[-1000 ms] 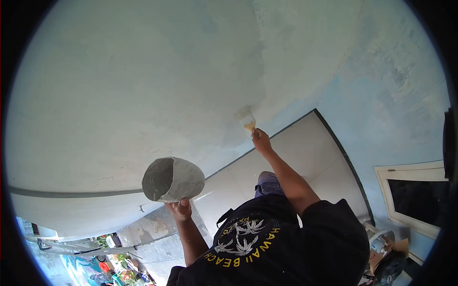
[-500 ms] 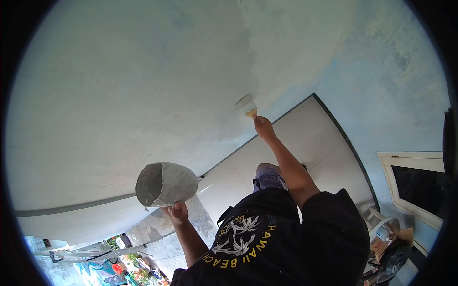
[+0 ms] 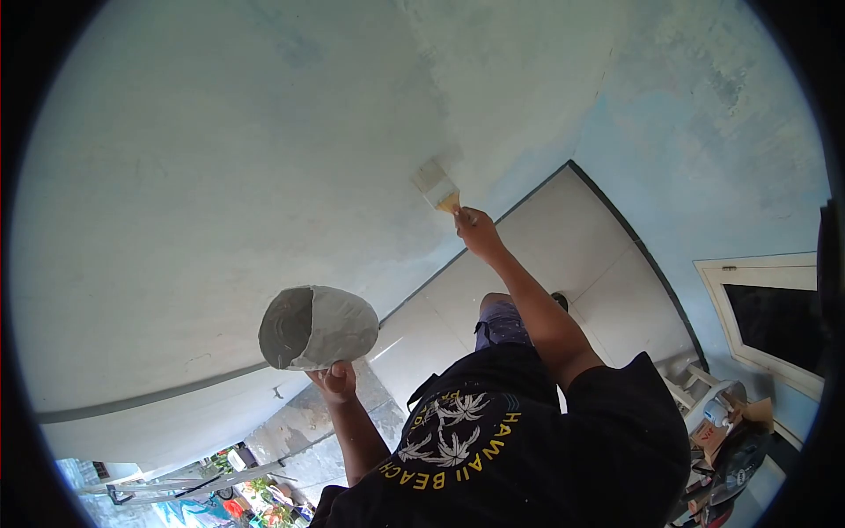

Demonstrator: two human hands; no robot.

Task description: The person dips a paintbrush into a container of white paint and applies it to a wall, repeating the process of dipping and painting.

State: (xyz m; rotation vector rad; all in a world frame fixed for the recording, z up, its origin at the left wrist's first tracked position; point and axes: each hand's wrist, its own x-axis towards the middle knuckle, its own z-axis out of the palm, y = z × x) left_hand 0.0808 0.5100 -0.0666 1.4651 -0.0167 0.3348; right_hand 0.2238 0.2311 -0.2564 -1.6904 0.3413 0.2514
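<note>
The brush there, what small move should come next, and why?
Perhaps a short stroke over the darker patch: the right hand grips the brush, its bristles appear against the wall, and that patch lies right beside them.

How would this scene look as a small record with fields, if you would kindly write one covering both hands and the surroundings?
Left hand: the left hand holds a container near its lower side
Container state: smeared grey, mouth toward the picture's left; fill level unclear
Right hand: the right hand grips a paintbrush by its handle
Brush position: bristles at the pale wall
Clothing: black T-shirt, yellow lettering
Floor: pale tiled floor
Right side of view: cream frame, cardboard box
</note>
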